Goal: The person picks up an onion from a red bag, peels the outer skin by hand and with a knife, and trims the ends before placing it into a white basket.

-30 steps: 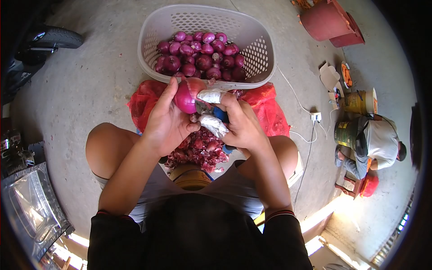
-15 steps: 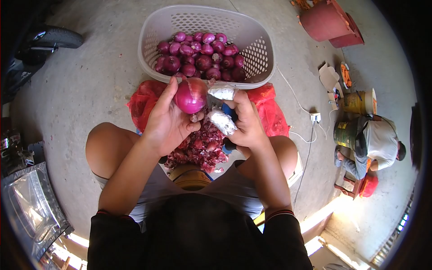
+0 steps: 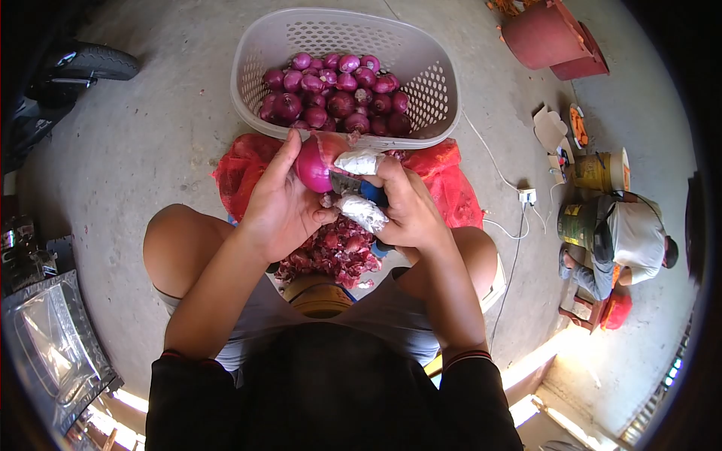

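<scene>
A red onion [image 3: 313,167] rests in my left hand [image 3: 280,199], whose thumb and fingers close around it. My right hand [image 3: 410,201] grips a knife [image 3: 373,193] by its blue handle. Silvery wrapping covers the right thumb and a finger, and the short dark blade lies against the onion's lower right side. Part of the onion is hidden behind the wrapped finger. Under both hands is a heap of onion skins [image 3: 329,252]. Just beyond them stands a grey plastic basket [image 3: 248,90] with many red onions [image 3: 340,104] inside.
Red mesh sacking [image 3: 455,188] lies beneath the basket's near side. A white cable runs to a power socket [image 3: 527,196] on the right. Further right, another person [image 3: 635,237] sits bent beside buckets [image 3: 602,171]. A wheel [image 3: 101,62] is at the upper left.
My right hand has brought the knife in against the onion, and its blade now shows. The onion has turned slightly in my left hand.
</scene>
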`<state>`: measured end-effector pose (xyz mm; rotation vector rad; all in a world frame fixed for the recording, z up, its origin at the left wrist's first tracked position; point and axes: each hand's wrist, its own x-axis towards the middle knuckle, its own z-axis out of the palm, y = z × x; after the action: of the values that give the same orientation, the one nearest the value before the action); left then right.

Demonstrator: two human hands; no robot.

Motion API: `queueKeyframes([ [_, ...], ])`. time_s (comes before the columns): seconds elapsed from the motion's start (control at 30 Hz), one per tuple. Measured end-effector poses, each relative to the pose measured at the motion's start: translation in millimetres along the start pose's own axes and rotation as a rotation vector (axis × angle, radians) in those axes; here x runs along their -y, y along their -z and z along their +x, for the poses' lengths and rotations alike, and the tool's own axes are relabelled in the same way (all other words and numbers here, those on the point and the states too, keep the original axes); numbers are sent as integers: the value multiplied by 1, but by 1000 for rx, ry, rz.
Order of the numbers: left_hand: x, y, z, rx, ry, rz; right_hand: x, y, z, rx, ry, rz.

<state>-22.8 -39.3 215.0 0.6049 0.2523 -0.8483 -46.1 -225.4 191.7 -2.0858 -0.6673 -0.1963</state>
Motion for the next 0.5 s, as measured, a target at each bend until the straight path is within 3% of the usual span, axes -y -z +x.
queueKeyframes([
  [0.5, 0, 1, 0, 29, -5, -16, -4, -2, -3, 24, -78, 88],
])
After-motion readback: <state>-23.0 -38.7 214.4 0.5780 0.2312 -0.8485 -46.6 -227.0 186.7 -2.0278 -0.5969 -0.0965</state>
